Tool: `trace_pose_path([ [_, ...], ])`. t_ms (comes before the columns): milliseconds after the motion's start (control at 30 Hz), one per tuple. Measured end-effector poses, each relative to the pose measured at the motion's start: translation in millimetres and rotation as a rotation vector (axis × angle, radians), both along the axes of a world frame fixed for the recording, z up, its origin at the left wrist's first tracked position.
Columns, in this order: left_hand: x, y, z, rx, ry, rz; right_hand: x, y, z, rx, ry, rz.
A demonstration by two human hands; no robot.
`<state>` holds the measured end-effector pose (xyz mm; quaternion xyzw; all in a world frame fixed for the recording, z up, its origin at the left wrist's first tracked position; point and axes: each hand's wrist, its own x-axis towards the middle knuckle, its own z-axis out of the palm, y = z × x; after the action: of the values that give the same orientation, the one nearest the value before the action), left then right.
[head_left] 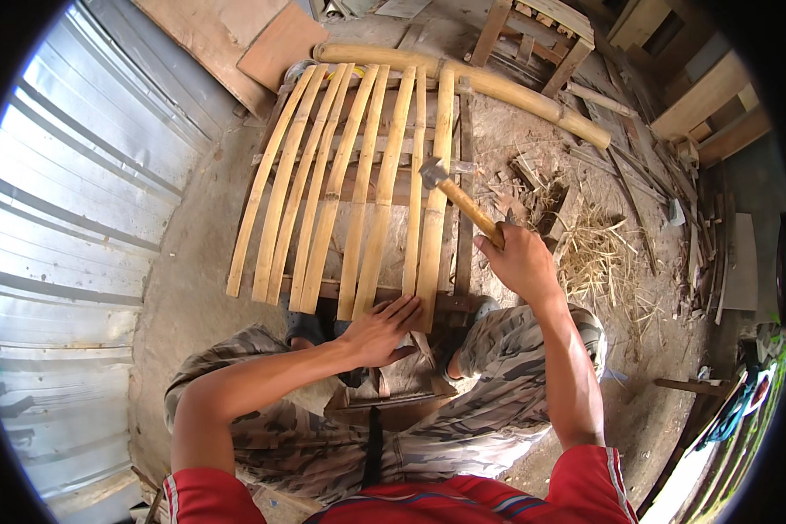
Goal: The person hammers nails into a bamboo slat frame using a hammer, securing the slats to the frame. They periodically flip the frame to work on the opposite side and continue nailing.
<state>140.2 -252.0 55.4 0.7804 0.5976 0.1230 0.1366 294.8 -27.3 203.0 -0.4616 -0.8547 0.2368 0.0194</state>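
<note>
My right hand (pixel 524 266) is wrapped round the wooden handle of a hammer (pixel 467 210). The hammer's metal head is above the right-hand slats, pointing up and left. My left hand (pixel 380 332) holds the near end of a bamboo slat (pixel 432 253), with its fingers laid over the slat and the thumb lower down. Several more bamboo slats (pixel 327 210) lie side by side, with gaps between them, across a wooden frame (pixel 465 192). Their near ends reach uneven lengths toward me. Whether a nail is between my left fingers cannot be made out.
A thick bamboo pole (pixel 515 92) lies beyond the frame. Shavings (pixel 598 253) and wood scraps are heaped on the right. Corrugated metal sheeting (pixel 70 218) stands at the left, and a wooden stand (pixel 541 39) at the far right. My camouflage-clad legs (pixel 314 428) straddle the near side.
</note>
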Motion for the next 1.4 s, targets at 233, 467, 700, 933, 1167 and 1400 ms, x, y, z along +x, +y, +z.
trace_pose_path([
  [233,-28,58,25,-0.109,-0.124,0.266,30,17,10,0.027,-0.302,0.017],
  [467,-102,106,-23,0.118,0.025,0.936,49,23,6,-0.054,-0.4,-0.001],
  [700,-86,104,-37,0.018,-0.03,0.98,57,19,5,-0.048,-0.39,0.024],
  [933,-87,100,-41,-0.122,-0.21,1.26,62,2,5,-0.031,-0.394,0.113],
  [1167,-91,104,-33,-0.142,-0.284,1.242,61,7,3,-0.016,-0.42,0.17],
  [1400,-92,103,-27,-0.143,-0.302,1.217,59,22,10,-0.012,-0.34,0.057],
])
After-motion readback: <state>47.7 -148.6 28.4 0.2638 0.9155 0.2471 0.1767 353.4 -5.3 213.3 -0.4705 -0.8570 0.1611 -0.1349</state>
